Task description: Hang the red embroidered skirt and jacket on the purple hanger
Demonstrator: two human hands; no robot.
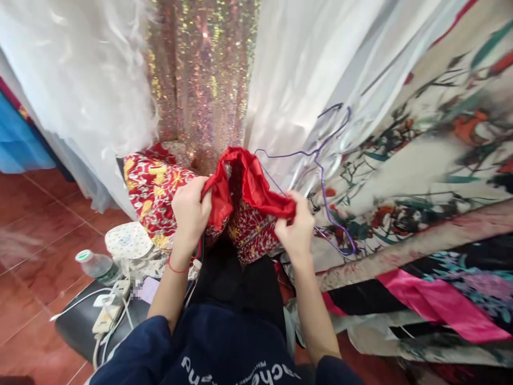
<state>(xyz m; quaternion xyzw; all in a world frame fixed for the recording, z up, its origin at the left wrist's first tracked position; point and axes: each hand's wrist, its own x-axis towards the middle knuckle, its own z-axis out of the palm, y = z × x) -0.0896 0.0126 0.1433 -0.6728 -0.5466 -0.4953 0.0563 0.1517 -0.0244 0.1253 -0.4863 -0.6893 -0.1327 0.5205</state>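
A red garment (256, 190) with a satin edge and gold and silver embroidery is spread across my lap. My left hand (191, 209) grips the satin edge on one side, its fingers closed. On the other side my right hand (295, 222) pinches the same edge, so the band arches up between both hands. Embroidered cloth (154, 187) hangs down beyond my left hand. Just past my right hand are purple wire hangers (320, 155), partly against the white cloth.
White cloth (296, 64) and a sequined fabric (204, 80) hang in front. Floral fabric (401, 214) lies at the right. A plastic bottle (100, 266), a power strip (112, 307) with cables and a black seat (76, 321) are at the left, above red floor tiles (32, 251).
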